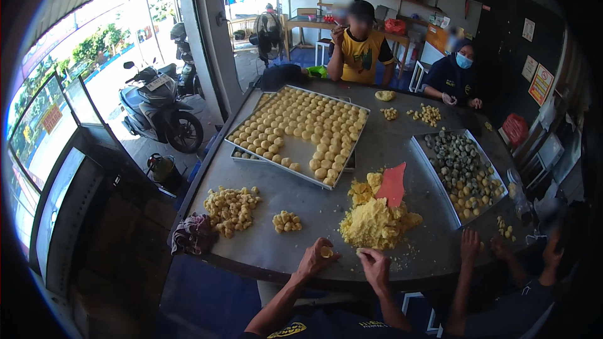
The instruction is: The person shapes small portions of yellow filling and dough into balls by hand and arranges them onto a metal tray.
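Observation:
My left hand (314,260) is curled around a small hollowed piece of yellow dough (326,252), its opening facing up. Beside it, the fingertips of my right hand (376,269) are pinched together on a small pale bit, too small to name surely. Just beyond both hands lies a crumbly yellow mound of dough or filling (375,225), with a flat red scraper (392,186) stuck in it. Farther left sit a small cluster of yellow lumps (287,221) and a larger heap of pale yellow pieces (231,210). Crumbs are scattered near my right hand.
A large tray of round dough balls (295,119) rests on other trays beyond. At right, another tray (471,172) holds dark and yellow balls. A crumpled cloth (193,234) lies at the left edge. Co-workers are around the table (282,182), one close on my right.

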Motion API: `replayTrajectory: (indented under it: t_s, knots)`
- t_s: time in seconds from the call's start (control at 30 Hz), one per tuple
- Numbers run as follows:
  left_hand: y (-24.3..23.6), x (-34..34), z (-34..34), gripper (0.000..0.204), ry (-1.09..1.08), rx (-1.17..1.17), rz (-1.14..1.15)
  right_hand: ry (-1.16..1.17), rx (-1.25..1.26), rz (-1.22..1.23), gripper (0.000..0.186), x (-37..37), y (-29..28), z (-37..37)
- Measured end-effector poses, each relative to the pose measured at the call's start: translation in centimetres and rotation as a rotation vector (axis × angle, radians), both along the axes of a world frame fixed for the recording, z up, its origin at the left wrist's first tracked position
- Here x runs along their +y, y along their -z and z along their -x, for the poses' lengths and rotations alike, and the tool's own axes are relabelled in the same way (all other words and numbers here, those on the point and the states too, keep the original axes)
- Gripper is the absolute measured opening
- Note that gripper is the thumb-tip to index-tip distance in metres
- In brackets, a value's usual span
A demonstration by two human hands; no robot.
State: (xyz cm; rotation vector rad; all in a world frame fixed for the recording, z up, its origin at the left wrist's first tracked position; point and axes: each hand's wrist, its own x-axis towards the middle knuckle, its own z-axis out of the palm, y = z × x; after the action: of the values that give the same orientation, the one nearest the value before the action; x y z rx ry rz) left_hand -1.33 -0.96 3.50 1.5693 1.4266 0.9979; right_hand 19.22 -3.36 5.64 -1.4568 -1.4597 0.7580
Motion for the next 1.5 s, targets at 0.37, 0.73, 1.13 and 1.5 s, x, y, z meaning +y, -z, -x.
replayTrajectory:
  t_s: [0.37,0.73,1.13,1.5]
  knots:
    - [2.0,0.1,1.7,0.021,0.193,0.035,-0.121,-0.373,-0.172,0.018,0.022,4.5,0.9,6.0]
    - [2.6,1.2,1.7,0.048,-0.181,-0.459,0.218,0.303,-0.151,-0.153,0.019,2.3,-0.9,-3.2]
    - [4.7,-0.1,5.0,0.029,0.043,-0.522,0.193,0.241,-0.342,-0.088,0.091,2.6,4.3,-5.7]
    - [2.4,-0.3,4.7,0.026,0.016,0.401,-0.318,0.048,-0.449,-0.059,0.094,2.4,1.2,-6.3]
